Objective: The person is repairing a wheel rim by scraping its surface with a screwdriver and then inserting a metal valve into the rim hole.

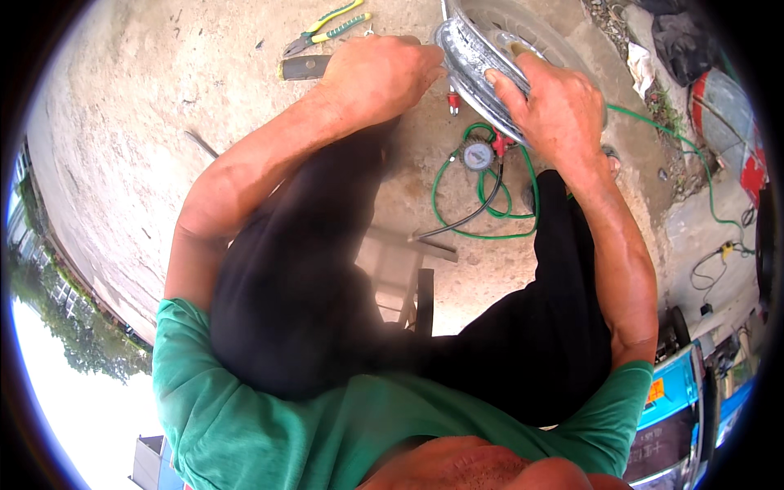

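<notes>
A grey metal wheel rim point(471, 61), scuffed with pale patches, is tilted at the top centre, in front of my knees. My right hand point(559, 106) grips its right side, thumb on the near face and fingers curled around it. My left hand point(384, 77) is closed beside the rim's left edge; what its fingers hold, if anything, is hidden. On the ground behind my left wrist lies a flat dark tool point(304, 68), partly covered. Pliers point(327, 28) with yellow-green handles lie beyond it. A red-tipped piece point(453, 102) shows below the rim.
Between my feet lies a round pressure gauge point(478, 155) with a red fitting and a coiled green hose point(441, 216). The hose point(653, 121) runs off to the right. A dark rod point(201, 144) lies left on the concrete. A blue vehicle point(670, 388) stands lower right.
</notes>
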### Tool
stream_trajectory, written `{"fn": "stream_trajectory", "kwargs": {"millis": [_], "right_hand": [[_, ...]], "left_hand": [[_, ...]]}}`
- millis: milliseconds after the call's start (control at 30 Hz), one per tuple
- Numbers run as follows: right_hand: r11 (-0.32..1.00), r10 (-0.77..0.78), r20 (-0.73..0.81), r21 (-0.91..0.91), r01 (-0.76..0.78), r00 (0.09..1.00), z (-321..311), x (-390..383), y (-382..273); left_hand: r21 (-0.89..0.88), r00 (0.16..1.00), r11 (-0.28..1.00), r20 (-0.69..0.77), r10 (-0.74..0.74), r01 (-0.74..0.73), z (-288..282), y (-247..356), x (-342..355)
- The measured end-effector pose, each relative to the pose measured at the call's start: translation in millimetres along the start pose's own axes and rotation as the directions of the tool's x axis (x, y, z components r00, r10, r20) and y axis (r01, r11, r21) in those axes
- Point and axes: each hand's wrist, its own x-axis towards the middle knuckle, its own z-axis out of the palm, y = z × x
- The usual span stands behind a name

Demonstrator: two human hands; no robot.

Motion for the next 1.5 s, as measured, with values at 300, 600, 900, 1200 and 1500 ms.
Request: {"fn": "stream_trajectory", "kwargs": {"millis": [300,600,900,1200,1500], "right_hand": [[0.998,0.045,0.027,-0.032,-0.045,0.999,-8,9,-2],[0.999,-0.045,0.037,-0.024,0.046,0.998,-1,-1,-8],[1.000,-0.017,0.022,0.002,0.017,1.000,-6,4,4],[1.000,-0.018,0.024,-0.019,0.018,1.000,-8,3,5],[0.999,0.017,0.024,0.035,-0.018,1.000,-11,3,14]], "left_hand": [[0.111,0.999,0.993,-0.039,-0.032,0.037,-3,-3,7],[-0.023,0.999,0.999,0.024,0.040,-0.040,9,2,-8],[-0.142,0.999,0.989,0.024,-0.033,0.036,9,-24,13],[-0.143,0.963,0.971,0.219,-0.159,0.192,0,-42,40],[0.027,0.998,0.999,0.061,-0.022,0.021,39,-79,92]]}}
